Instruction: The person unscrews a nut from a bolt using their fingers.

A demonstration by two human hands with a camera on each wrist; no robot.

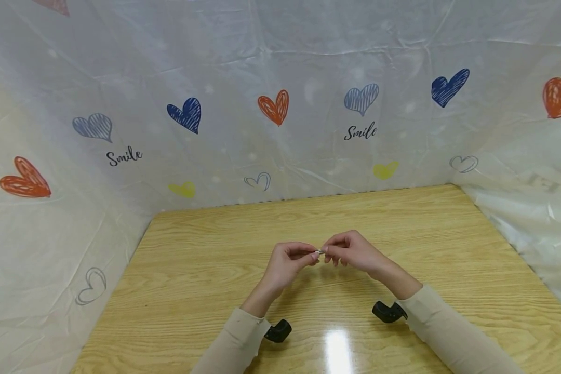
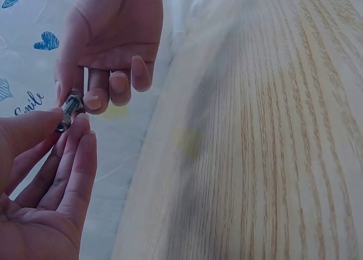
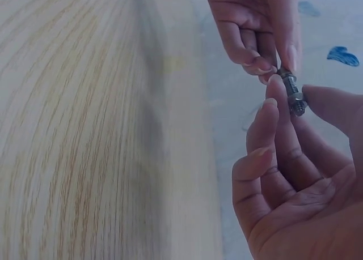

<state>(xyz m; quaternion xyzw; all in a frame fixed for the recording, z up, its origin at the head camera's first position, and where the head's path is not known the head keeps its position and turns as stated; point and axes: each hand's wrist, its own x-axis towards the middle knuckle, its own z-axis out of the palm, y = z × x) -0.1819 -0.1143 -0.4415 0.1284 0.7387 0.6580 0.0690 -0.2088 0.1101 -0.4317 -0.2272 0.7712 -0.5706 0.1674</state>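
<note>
A small metal bolt (image 3: 292, 88) with a silvery threaded shank is held in the air between both hands, above the table. My left hand (image 1: 285, 264) pinches one end of it between thumb and fingertips. At the other end sits a nut (image 3: 296, 98), with the thread tip poking out beyond it. The thumb and index finger of my right hand (image 1: 354, 253) pinch around this nut end. In the left wrist view, the bolt (image 2: 69, 110) slants between the two sets of fingertips, its ends partly covered by them.
Below the hands spreads a wood-grain table (image 1: 191, 291). A white sheet (image 1: 234, 150) printed with hearts and "Smile" hangs behind it and along both sides. Black wrist devices are worn at the left cuff (image 1: 250, 327) and the right cuff (image 1: 416, 301).
</note>
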